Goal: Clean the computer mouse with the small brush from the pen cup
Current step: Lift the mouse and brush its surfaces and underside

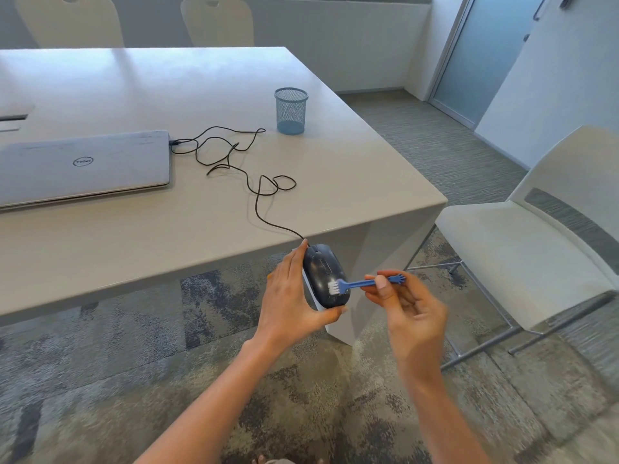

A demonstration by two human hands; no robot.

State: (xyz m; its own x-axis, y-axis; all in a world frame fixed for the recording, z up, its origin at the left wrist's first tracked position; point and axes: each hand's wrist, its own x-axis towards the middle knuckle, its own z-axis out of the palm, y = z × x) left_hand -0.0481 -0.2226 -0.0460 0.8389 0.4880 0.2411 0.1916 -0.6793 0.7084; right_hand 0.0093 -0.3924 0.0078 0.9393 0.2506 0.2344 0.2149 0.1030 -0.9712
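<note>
A black wired computer mouse [323, 272] is held off the table, in front of its near corner, gripped from the left by my left hand [290, 298]. My right hand [407, 306] pinches the handle of a small blue brush [365, 283]. The brush's white bristles rest on the lower part of the mouse's top shell. The mouse's black cable [241, 162] runs in loose loops across the table to the laptop. The blue mesh pen cup [290, 110] stands upright near the table's right edge, with nothing visible inside.
A closed grey laptop [83, 165] lies on the left of the white table [351, 182]. A white chair [522, 249] stands to the right of the table corner, two more chairs [217, 21] at the far side. Patterned carpet lies below.
</note>
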